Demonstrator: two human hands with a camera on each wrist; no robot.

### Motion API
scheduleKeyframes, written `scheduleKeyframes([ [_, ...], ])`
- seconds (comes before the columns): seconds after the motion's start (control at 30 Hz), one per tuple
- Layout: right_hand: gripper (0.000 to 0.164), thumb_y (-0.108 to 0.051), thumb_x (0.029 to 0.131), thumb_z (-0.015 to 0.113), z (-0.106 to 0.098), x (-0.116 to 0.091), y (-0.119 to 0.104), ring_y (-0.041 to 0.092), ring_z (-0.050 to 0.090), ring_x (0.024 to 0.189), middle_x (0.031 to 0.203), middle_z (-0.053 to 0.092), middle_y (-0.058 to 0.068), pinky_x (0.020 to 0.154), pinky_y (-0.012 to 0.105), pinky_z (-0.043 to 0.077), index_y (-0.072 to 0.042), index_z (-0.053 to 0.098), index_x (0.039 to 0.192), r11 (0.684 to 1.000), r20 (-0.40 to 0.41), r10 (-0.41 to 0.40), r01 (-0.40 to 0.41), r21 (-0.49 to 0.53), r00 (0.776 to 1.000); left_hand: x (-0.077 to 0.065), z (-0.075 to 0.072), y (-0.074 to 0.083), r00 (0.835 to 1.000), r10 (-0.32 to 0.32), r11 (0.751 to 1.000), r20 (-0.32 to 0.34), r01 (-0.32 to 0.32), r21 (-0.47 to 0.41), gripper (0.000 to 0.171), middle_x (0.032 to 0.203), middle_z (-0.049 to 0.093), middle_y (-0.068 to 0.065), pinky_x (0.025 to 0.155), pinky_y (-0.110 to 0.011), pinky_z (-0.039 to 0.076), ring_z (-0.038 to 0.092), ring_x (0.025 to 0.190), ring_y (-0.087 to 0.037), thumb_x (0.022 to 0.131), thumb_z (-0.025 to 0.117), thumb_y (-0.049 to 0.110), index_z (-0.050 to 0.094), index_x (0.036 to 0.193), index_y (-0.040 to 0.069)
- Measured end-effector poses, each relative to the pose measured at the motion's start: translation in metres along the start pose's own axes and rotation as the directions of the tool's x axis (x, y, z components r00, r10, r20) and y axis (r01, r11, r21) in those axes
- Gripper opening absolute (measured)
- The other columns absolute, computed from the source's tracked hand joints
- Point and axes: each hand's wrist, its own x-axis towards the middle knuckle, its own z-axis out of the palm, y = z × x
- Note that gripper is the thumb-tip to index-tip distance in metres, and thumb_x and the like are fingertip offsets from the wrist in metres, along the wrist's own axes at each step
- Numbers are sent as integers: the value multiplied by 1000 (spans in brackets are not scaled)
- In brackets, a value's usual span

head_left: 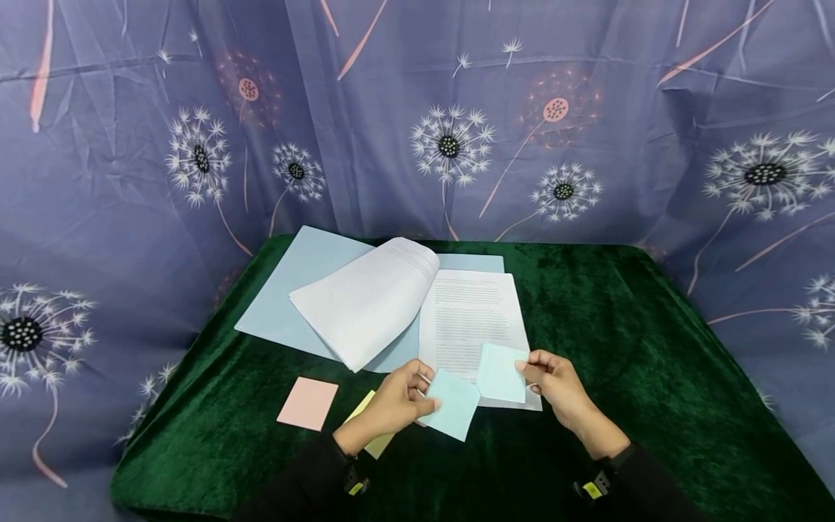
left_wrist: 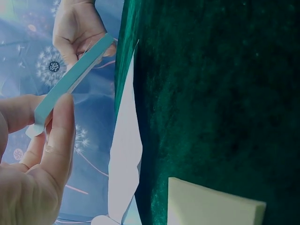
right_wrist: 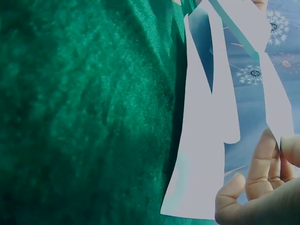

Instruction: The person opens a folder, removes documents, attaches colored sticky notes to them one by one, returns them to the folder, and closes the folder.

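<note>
My left hand (head_left: 398, 399) pinches a pad of light blue sticky notes (head_left: 454, 407) between thumb and fingers, its thickness showing edge-on in the left wrist view. With thumb and fingertips, my right hand (head_left: 559, 386) holds one light blue sticky note (head_left: 501, 374) by its right edge. In the right wrist view that note (right_wrist: 279, 101) and the pad meet at a corner. Both are held above the lower part of a printed page (head_left: 472, 312), whose text is partly hidden by them.
Left of that page, a stack of paper (head_left: 365, 301) curls over on a light blue folder (head_left: 280, 301). Nearer lie a pink sticky-note pad (head_left: 308, 403) and a yellow pad (head_left: 380, 445), partly covered by my left hand. Green velvet cloth (head_left: 626, 319) covers the table; a patterned curtain (head_left: 378, 181) hangs behind.
</note>
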Motion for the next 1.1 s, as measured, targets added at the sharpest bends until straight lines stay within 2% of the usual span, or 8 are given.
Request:
scheduleKeyframes([
  [0.33, 13, -14, 102, 58, -5, 1, 2, 12, 50, 76, 81, 54, -4, 69, 25, 46, -1, 57, 101, 1000, -16, 12, -12, 11, 1000, -2, -2, -2, 1000, -24, 999, 18, 25, -33, 27, 91, 68, -18, 59, -34, 60, 71, 76, -20, 91, 69, -2, 53, 113, -6],
  [0.47, 11, -15, 103, 57, -6, 3, 2, 11, 50, 76, 82, 52, -4, 68, 24, 46, -4, 57, 100, 999, 4, 11, -11, 53, 1000, -3, 0, -5, 996, -44, 999, 80, 44, -5, 26, 90, 69, -17, 59, -32, 60, 72, 77, -20, 90, 68, -5, 54, 112, -5],
  [0.63, 8, -13, 103, 53, -2, 7, -1, 10, 46, 71, 79, 48, -3, 63, 22, 42, -5, 55, 100, 995, 23, 11, -13, 94, 1000, -3, 8, -9, 980, -94, 995, 175, 91, 26, 24, 89, 72, -18, 55, -26, 57, 70, 76, -17, 89, 69, -7, 56, 108, -2],
  [0.77, 5, -9, 101, 52, 2, 12, -5, 9, 45, 69, 78, 47, -3, 61, 21, 41, -4, 54, 102, 996, 15, 15, -16, 87, 1000, -5, 15, -13, 967, -156, 988, 200, 154, 25, 24, 86, 73, -16, 51, -26, 55, 69, 74, -16, 87, 70, -8, 57, 105, 0],
  [0.9, 7, -7, 98, 54, 4, 15, -11, 8, 48, 73, 83, 51, -5, 64, 21, 44, -3, 54, 103, 999, -10, 16, -15, 49, 1000, -7, 18, -14, 966, -209, 977, 149, 200, 78, 25, 80, 68, -10, 48, -28, 55, 66, 69, -16, 83, 74, -6, 59, 100, 1],
  [0.97, 9, -7, 98, 56, 5, 16, -13, 8, 49, 75, 87, 53, -5, 65, 21, 46, -2, 55, 105, 1000, -22, 15, -15, 22, 1000, -8, 19, -13, 971, -221, 967, 96, 204, 155, 25, 74, 64, -6, 46, -27, 53, 62, 61, -14, 80, 78, -3, 59, 95, 2],
  [1.03, 12, -8, 97, 57, 5, 18, -15, 8, 50, 77, 88, 54, -6, 66, 21, 47, -2, 56, 108, 1000, -29, 12, -12, -2, 1000, -9, 20, -12, 977, -209, 943, 42, 190, 273, 26, 69, 59, -2, 46, -24, 50, 57, 55, -11, 77, 82, 1, 60, 90, 4],
  [1.1, 15, -8, 96, 59, 4, 19, -17, 8, 50, 78, 88, 55, -6, 67, 22, 47, -1, 57, 109, 1000, -33, 6, -6, -22, 999, -9, 20, -10, 984, -180, 899, 2, 163, 407, 28, 66, 55, 1, 47, -21, 44, 51, 53, -8, 75, 85, 7, 59, 84, 6],
])
